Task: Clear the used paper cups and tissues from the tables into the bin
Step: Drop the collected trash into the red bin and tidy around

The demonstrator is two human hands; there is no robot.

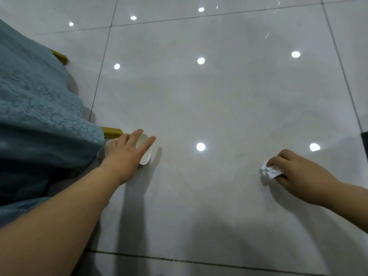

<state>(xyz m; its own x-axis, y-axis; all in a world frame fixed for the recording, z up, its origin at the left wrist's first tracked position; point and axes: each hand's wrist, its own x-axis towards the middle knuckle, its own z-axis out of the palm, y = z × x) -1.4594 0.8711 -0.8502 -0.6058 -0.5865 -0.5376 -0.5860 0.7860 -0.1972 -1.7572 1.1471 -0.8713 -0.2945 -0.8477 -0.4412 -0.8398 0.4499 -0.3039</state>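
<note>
Fingers (148, 140) of the left hand (122, 156) curled round a white paper cup (146, 155) beside a blue patterned cloth (39, 96), fingers (278, 161) of the right hand (298, 173) pinching a crumpled tissue (269, 172), both over glossy pale floor tiles (219, 96) dotted with round light reflections (200, 146).

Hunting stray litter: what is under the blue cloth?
Only two yellow wooden ends show at the blue cloth hem, above the floor; everything else beneath is covered.

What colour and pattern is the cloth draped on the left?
Teal blue cloth with a tone-on-tone swirl pattern, shown in the head view.
</note>
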